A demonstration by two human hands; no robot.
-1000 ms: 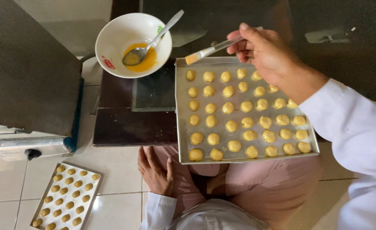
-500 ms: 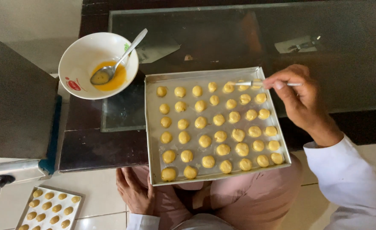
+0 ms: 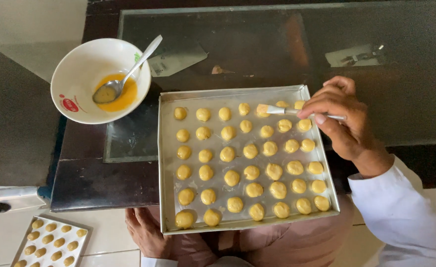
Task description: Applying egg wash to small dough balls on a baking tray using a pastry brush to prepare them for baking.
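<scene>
We see the right hand [image 3: 344,126] at the right of the frame, its grip pinching a small pastry brush [image 3: 297,111]. The brush lies almost level, long axis left to right, bristles pointing left over the top row of dough balls [image 3: 250,163] on the metal tray [image 3: 167,163]. The left hand [image 3: 146,232] rests flat, fingers spread, below the tray's lower left edge. A white bowl [image 3: 77,74] with yellow egg wash and a spoon [image 3: 129,71] sits on the counter [image 3: 99,180], upper left.

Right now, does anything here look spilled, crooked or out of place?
Nothing is spilled. The baking tray sits slightly rotated and overhangs the table edge above the lap. A second small tray of dough balls lies on the floor tiles. The right hand holds a brush over the top row.
</scene>
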